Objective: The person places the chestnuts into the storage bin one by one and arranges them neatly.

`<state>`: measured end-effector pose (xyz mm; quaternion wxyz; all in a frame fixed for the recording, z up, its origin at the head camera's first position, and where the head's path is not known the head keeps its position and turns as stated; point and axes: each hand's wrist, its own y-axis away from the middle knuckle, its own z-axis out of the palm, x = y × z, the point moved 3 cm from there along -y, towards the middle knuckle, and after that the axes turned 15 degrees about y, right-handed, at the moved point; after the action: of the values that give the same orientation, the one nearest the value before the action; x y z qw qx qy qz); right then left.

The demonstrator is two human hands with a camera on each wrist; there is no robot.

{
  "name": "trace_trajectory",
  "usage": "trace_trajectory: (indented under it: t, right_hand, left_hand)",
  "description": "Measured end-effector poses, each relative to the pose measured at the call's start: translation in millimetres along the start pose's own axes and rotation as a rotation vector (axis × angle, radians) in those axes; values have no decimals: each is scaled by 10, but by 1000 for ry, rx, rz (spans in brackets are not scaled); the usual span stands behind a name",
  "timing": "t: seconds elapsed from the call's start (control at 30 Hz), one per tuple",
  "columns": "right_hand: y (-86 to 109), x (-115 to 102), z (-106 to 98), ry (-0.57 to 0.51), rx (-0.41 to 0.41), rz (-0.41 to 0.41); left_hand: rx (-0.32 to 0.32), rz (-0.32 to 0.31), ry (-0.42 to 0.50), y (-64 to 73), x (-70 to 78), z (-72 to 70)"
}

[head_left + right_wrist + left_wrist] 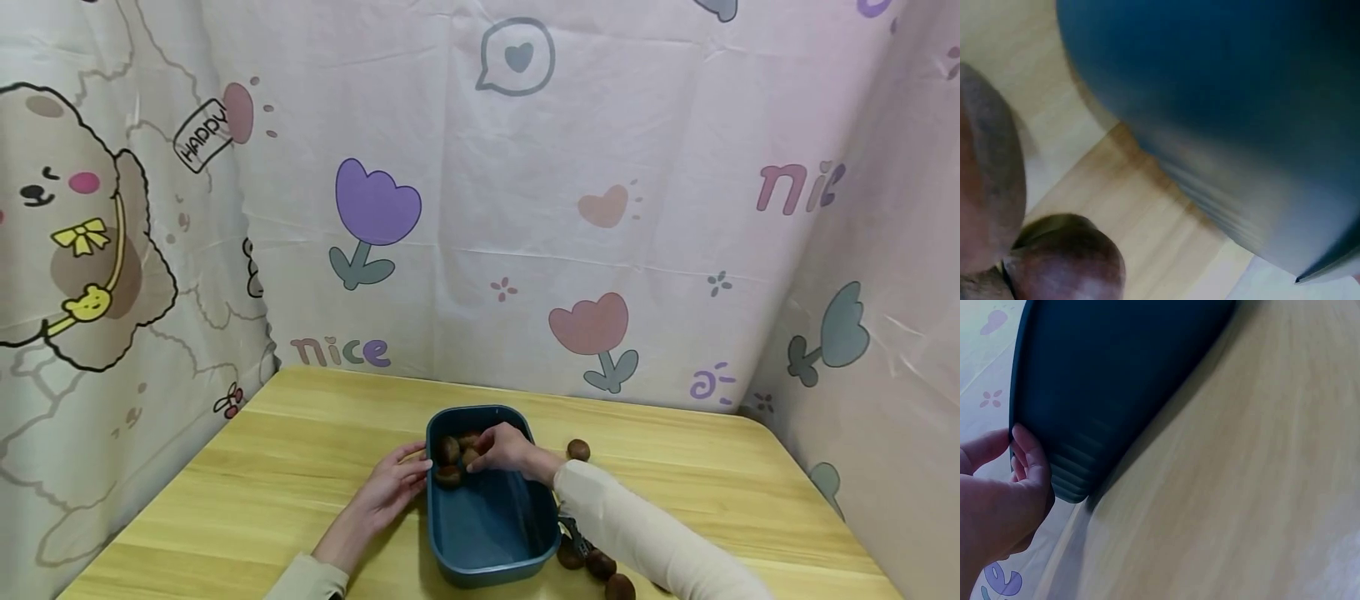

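A deep blue rectangular container [491,517] stands on the table, with several brown chestnuts [448,451] gathered at its far left. My left hand [393,487] holds the container's left side. In the left wrist view, that hand's thumb meets the rim while the other fingers curl against the outer wall. Over the far end, my right hand [507,450] reaches inside and pinches a chestnut [470,457] between thumb and fingers. The right wrist view shows the container's outer wall [1197,94], but that hand's fingers are hidden there.
To the container's right, several chestnuts [601,564] lie on the wooden table [315,433], beside a dark, slotted utensil end [577,537] partly under my right sleeve. Another chestnut [578,450] sits farther back. A printed curtain [465,208] surrounds the table's back and sides.
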<state>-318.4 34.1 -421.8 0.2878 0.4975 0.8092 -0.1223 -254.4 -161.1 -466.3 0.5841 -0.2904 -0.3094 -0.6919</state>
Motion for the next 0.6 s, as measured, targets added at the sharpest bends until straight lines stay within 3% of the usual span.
trace_trajectory:
  t: [0.2,0.6]
  right_hand:
    - [38,8,13,70,-23,-11]
    - [50,22,6,10,-59,-29]
  left_hand:
    - [-4,1,-4,0,1,1]
    - [-2,-4,-1,11,8,12]
